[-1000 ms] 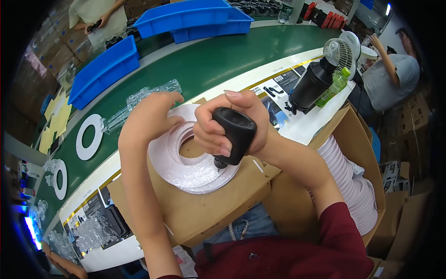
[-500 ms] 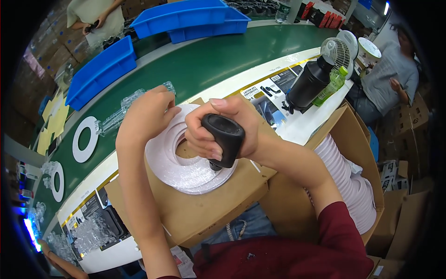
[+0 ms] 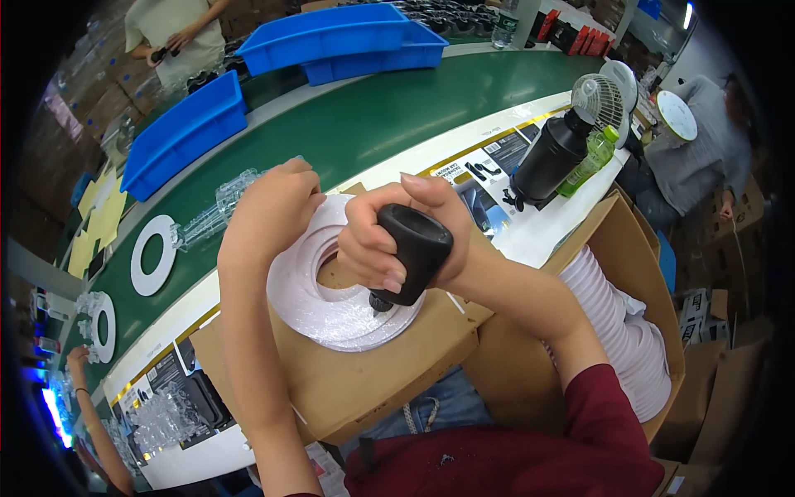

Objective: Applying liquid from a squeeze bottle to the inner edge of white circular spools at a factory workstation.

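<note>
My right hand (image 3: 389, 240) grips a black cylindrical object (image 3: 414, 248), held upright over a stack of flat white rings (image 3: 319, 311) that lies on a brown cardboard box (image 3: 364, 373). My left hand (image 3: 269, 211) rests on the far edge of the ring stack, fingers curled over it. Whether the left hand pinches a ring is hidden by its own back.
A green conveyor belt (image 3: 373, 124) runs behind, carrying a white ring (image 3: 153, 253), clear plastic trays (image 3: 211, 219) and blue bins (image 3: 186, 132). A black bottle (image 3: 551, 157), a green bottle (image 3: 590, 161) and a small fan (image 3: 598, 98) stand right. An open box with stacked white rings (image 3: 629, 340) is at right. Other people work nearby.
My right hand has shifted the black object slightly and lowered it toward the ring stack. My left hand stays on the far edge of the rings.
</note>
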`<state>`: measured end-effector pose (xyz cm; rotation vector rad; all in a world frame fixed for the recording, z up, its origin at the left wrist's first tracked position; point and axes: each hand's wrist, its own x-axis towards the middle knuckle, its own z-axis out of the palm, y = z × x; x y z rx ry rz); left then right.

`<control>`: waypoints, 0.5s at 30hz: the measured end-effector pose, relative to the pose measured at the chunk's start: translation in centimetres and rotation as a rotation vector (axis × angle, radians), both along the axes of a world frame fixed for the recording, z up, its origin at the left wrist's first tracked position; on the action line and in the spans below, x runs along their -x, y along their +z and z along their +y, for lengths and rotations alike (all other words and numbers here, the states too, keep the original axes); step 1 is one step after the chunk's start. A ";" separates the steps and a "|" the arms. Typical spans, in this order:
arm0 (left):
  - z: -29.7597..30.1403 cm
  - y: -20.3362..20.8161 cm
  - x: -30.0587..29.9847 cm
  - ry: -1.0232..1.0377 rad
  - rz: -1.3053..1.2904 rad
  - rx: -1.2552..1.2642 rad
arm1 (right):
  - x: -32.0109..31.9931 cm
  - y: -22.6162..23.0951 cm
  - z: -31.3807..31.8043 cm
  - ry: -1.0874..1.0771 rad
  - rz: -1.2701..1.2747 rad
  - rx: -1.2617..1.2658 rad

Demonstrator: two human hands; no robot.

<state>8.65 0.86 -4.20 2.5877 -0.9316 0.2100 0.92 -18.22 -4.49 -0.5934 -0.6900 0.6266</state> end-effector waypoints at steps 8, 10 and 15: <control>0.0 0.0 -0.1 -0.051 -0.019 -0.006 | 0.4 -0.5 0.3 0.000 0.027 0.001; -0.1 0.1 -0.1 -0.053 -0.008 -0.012 | 0.3 -0.6 0.4 0.001 0.032 0.006; -0.2 0.2 0.1 -0.085 -0.017 0.023 | 0.6 -0.9 0.7 0.006 0.036 0.024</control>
